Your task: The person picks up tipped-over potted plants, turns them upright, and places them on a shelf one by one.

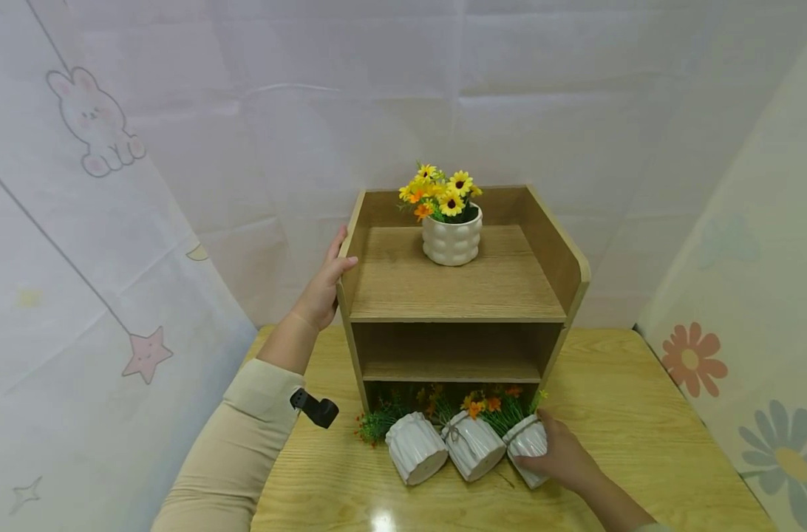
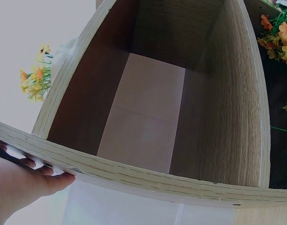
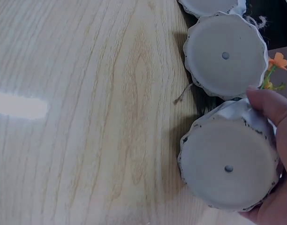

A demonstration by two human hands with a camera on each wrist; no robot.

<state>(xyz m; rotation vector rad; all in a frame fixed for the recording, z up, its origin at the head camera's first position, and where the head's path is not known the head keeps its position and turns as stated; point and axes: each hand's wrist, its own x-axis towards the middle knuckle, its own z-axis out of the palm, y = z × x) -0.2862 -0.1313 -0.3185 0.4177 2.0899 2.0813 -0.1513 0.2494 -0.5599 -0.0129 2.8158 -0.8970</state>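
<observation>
My left hand [image 1: 321, 290] holds the left side panel of a wooden shelf unit [image 1: 457, 351], its thumb over the panel's front edge. In the left wrist view, the fingers of the left hand [image 2: 28, 187] lie along the outside of that panel. Down at the right, my right hand [image 1: 563, 454] grips a white ceramic flowerpot [image 1: 528, 441], thumb on one side. This pot lies tipped, its base [image 3: 228, 164] facing the right wrist camera. Beside it lie a middle white pot [image 1: 473, 447] tied with twine and a left white pot [image 1: 417, 449], both tipped with flowers toward the shelf.
A cream bubbled pot [image 1: 452, 240] with yellow and orange flowers [image 1: 451, 193] stands on the shelf's top. The shelf stands on a wooden table [image 1: 616, 414]. Printed wall sheets [image 1: 111, 258] enclose the back and sides.
</observation>
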